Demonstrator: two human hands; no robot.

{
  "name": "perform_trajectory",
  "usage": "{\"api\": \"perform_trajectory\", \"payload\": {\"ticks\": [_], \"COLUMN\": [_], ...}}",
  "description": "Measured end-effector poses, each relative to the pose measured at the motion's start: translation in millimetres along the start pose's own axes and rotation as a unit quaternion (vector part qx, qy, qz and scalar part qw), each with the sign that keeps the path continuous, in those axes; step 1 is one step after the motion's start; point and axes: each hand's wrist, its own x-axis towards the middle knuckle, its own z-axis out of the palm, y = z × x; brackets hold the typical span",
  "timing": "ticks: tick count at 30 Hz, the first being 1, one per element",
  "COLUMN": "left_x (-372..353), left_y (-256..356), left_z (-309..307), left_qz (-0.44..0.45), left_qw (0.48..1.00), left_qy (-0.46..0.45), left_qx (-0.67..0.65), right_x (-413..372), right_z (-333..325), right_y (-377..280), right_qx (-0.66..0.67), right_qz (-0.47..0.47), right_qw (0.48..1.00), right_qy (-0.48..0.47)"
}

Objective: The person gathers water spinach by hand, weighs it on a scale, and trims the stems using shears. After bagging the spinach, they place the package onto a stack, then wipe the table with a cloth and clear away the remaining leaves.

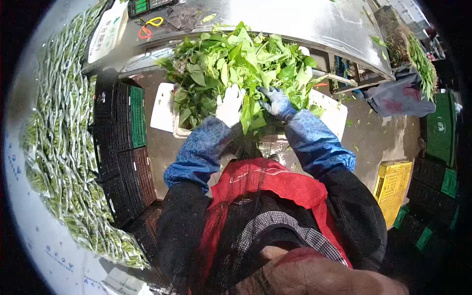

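Observation:
A large heap of leafy greens (290,66) fills a white crate (183,132) in front of me, below the metal table's edge. My left hand (229,105), in a white glove, is closed on leaves at the near side of the heap. Several broad leaves (252,115) hang down between my two hands. To their right is my right hand (277,102), in a blue-grey glove, with its fingers apart and touching the leaves. Some fingertips are hidden among the greens.
On the metal table (314,22) lie scissors (150,27) with orange and yellow handles and a scale (147,6). Bagged greens (59,132) line the left, beside stacked dark crates (118,147). A yellow crate (392,184) stands right, near green crates (441,128).

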Motion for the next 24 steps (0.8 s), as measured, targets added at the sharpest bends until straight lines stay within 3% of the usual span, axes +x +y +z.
{"api": "perform_trajectory", "payload": {"ticks": [1, 2, 3, 5, 7, 8, 10, 11, 12, 13, 14, 15, 16, 17, 18, 19, 20, 21, 22, 23, 24], "left_x": [2.4, 8.4, 8.1, 6.2, 0.0, -1.5, -6.9, -22.1, -31.1, -42.7, -52.2, -63.1, -72.5, -82.2, -90.6, -97.1, -99.9, -101.1, -104.6, -113.7, -124.4], "left_y": [4.2, 22.5, 27.3, 37.1, 56.6, 57.9, 60.9, 54.1, 45.3, 38.0, 26.5, 2.3, -10.2, -24.6, -58.9, -95.2, -131.6, -176.3, -212.9, -246.1, -273.5], "left_z": [-10.7, -47.6, -64.4, -94.3, -126.2, -122.4, -110.5, -108.5, -109.7, -111.2, -121.4, -112.9, -112.8, -106.7, -93.3, -79.4, -62.3, -32.9, -4.4, 29.0, 62.3], "left_qz": [0.001, -0.044, -0.028, -0.011, 0.046, 0.047, -0.034, -0.025, -0.026, -0.071, -0.043, -0.028, -0.038, -0.051, -0.075, -0.045, -0.043, -0.06, -0.058, -0.202, -0.343], "left_qw": [0.992, 0.996, 0.992, 0.985, 0.993, 0.991, 0.983, 0.987, 0.988, 0.985, 0.979, 0.974, 0.965, 0.922, 0.919, 0.925, 0.896, 0.835, 0.832, 0.781, 0.704], "left_qy": [0.013, -0.029, -0.025, 0.007, 0.061, 0.095, 0.131, 0.134, 0.151, 0.155, 0.176, 0.209, 0.218, 0.232, 0.198, 0.261, 0.282, 0.307, 0.307, 0.253, 0.189], "left_qx": [0.122, 0.073, 0.12, 0.171, 0.092, 0.077, 0.126, 0.089, -0.005, -0.016, -0.088, -0.085, -0.138, -0.305, -0.332, -0.272, -0.34, -0.452, -0.458, -0.534, -0.593], "right_x": [-0.4, -2.4, -9.2, -21.7, -37.1, -34.2, -46.9, -50.6, -63.7, -71.7, -83.5, -97.2, -108.3, -118.1, -116.1, -113.6, -115.7, -106.3, -96.5, -88.7, -91.2], "right_z": [-11.1, -35.4, -72.3, -119.1, -145.4, -125.1, -90.2, -72.0, -88.0, -64.0, -46.8, -31.2, -6.4, -49.9, -29.6, -48.9, 32.0, 19.2, 58.5, 93.8, 69.8], "right_y": [0.9, -2.6, -19.6, -32.4, -34.0, -13.3, 26.5, 54.3, 59.5, 101.4, 135.0, 158.7, 191.6, 146.1, 165.7, 146.7, 207.8, 182.0, 220.1, 256.3, 236.5], "right_qx": [0.035, -0.001, -0.061, 0.031, 0.131, 0.275, -0.022, -0.032, -0.019, -0.035, -0.005, 0.118, 0.076, 0.16, 0.087, 0.243, 0.149, 0.22, 0.213, 0.205, 0.22], "right_qz": [-0.022, -0.04, -0.035, -0.005, -0.023, -0.009, -0.026, -0.007, 0.053, 0.098, 0.179, 0.208, 0.26, 0.199, 0.262, 0.228, 0.194, 0.181, 0.234, 0.288, 0.349], "right_qw": [0.999, 0.999, 0.997, 0.997, 0.983, 0.947, 0.94, 0.913, 0.924, 0.913, 0.918, 0.909, 0.922, 0.943, 0.956, 0.942, 0.966, 0.952, 0.946, 0.935, 0.911], "right_qy": [0.016, 0.02, 0.036, 0.071, 0.124, 0.166, 0.34, 0.406, 0.378, 0.395, 0.354, 0.342, 0.275, 0.214, 0.102, -0.037, 0.084, 0.107, 0.074, 0.034, 0.028]}}
